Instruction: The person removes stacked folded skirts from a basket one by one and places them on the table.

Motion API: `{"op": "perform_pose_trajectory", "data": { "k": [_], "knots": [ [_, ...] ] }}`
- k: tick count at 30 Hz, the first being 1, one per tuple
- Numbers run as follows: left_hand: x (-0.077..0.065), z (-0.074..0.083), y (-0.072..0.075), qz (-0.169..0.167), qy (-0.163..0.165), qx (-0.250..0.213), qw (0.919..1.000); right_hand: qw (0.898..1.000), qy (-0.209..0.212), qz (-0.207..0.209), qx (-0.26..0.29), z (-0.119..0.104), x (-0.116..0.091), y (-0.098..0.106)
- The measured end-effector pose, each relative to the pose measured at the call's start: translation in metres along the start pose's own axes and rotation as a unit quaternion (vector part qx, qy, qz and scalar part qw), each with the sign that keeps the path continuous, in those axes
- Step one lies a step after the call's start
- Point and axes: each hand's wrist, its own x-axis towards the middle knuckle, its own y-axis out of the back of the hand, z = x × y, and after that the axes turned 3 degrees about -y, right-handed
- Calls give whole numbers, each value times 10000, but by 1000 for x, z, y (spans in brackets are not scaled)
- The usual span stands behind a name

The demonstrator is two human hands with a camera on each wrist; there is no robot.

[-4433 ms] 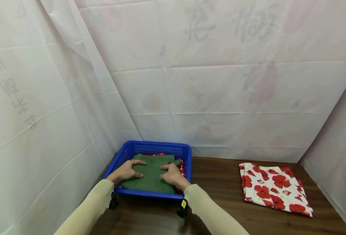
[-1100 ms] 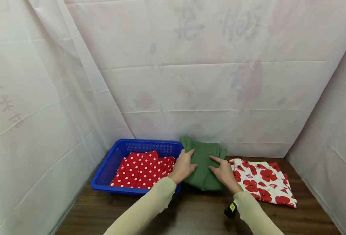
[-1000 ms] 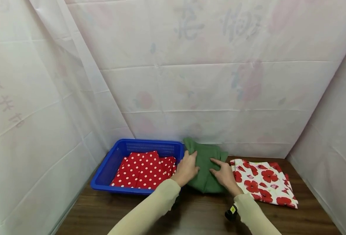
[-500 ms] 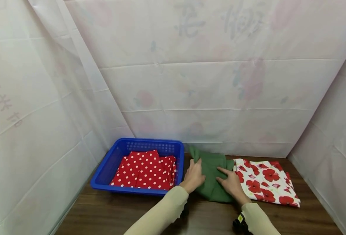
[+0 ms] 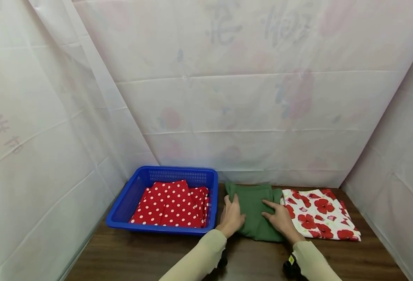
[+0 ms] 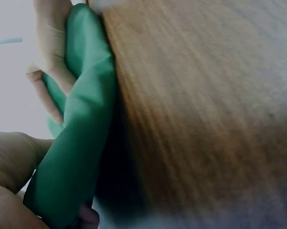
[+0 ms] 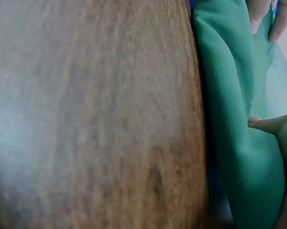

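Observation:
In the head view a folded green cloth (image 5: 253,207) lies low over the wooden table, between a basket and a flowered cloth. My left hand (image 5: 232,216) grips its left side; in the left wrist view a fingertip (image 6: 89,214) shows beneath the green fold. On the other side my right hand (image 5: 281,220) holds the right edge, thumb and index finger on top and the remaining fingers hidden below. The right wrist view shows the right thumb (image 7: 260,122) pressing into the green fabric (image 7: 229,95).
To the left stands a blue plastic basket (image 5: 162,229) with a folded red polka-dot cloth (image 5: 171,203) inside. Right of the green cloth lies a folded white cloth with red flowers (image 5: 322,214), close to my right hand. White sheets (image 5: 255,117) hang behind and at both sides of the table (image 5: 129,253).
Both hands have lifted the green cloth out of the blue basket, uncovering the polka-dot cloth, then carried it right. Lately it has come down and flattened beside the flowered cloth.

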Motion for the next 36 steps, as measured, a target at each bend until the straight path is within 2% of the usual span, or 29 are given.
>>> {"op": "perform_pose_trajectory", "data": {
  "k": [8, 14, 20, 23, 32, 36],
  "knots": [
    [1, -19, -11, 280, 135, 294, 9991, 9999, 87, -43, -71, 0, 8, -4],
    [1, -25, -16, 381, 277, 413, 9980, 9997, 107, -203, -83, -1, 13, -4],
    [-2, -24, -12, 461, 318, 320, 9979, 9993, 79, -349, -82, -3, 17, 5],
    [-2, -23, -14, 390, 340, 315, 9982, 9992, 94, -367, -144, -6, 20, 11],
    [5, -15, -20, 334, 477, 444, 9973, 9994, -12, -146, -321, -18, 26, 27],
    [6, -7, -19, 200, 452, 169, 9986, 9995, -37, -124, -285, -23, 28, 35]
  ]
}}
